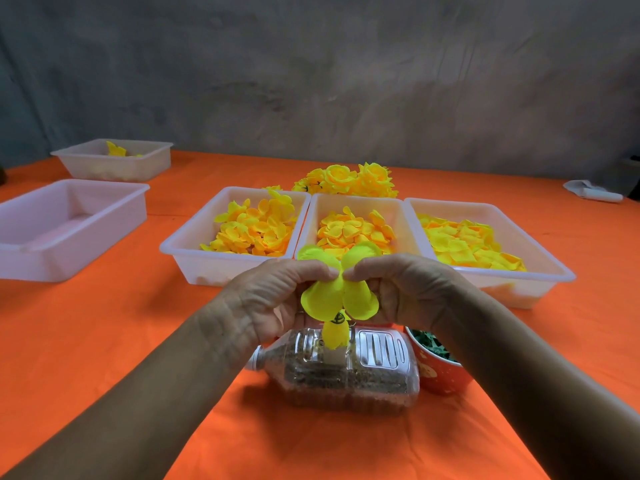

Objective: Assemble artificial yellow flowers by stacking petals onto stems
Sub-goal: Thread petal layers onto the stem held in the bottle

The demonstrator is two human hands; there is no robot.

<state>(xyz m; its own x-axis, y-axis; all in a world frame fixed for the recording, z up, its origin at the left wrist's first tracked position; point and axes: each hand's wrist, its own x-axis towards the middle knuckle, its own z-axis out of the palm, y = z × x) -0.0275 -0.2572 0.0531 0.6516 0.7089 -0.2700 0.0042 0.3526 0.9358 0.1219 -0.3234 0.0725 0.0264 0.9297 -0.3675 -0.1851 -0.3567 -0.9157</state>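
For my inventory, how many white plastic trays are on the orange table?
5: three side by side holding petals, left, middle, right; two at far left, near and far.

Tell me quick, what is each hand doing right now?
Left hand: fingers pinch the yellow petal piece at its middle.
Right hand: fingers pinch the same petal piece from the other side.

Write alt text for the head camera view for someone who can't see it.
Two hands, left hand and right hand, pinch a yellow petal layer above a plastic bottle lying on an orange table. Beyond sit three petal-filled trays and finished flowers.
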